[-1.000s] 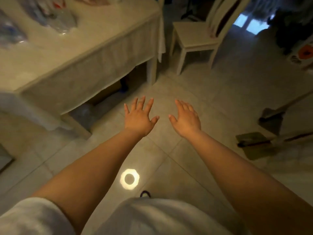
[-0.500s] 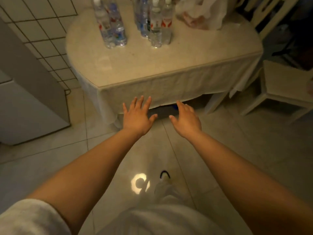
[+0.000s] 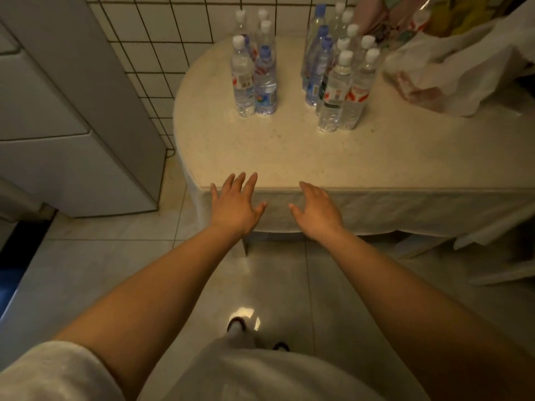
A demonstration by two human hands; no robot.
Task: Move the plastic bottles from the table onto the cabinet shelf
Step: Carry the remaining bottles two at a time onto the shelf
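two clusters of clear bottles (image 3: 333, 68)

Bottles (image 3: 333, 91): clear glossy plastic, printed labels. Table (image 3: 289, 151): speckled, smooth top; matt cloth skirt along its edge. Bag (image 3: 451, 70), upper right: thin crinkled plastic. Floor (image 3: 278, 285): glossy tile with glare. Wall (image 3: 179, 21): smooth tile.

the desk (image 3: 289, 157) carries two upright groups of plastic bottles: a left group (image 3: 254, 73) and a larger right group (image 3: 338, 73). a white plastic bag (image 3: 451, 73) lies at its right.
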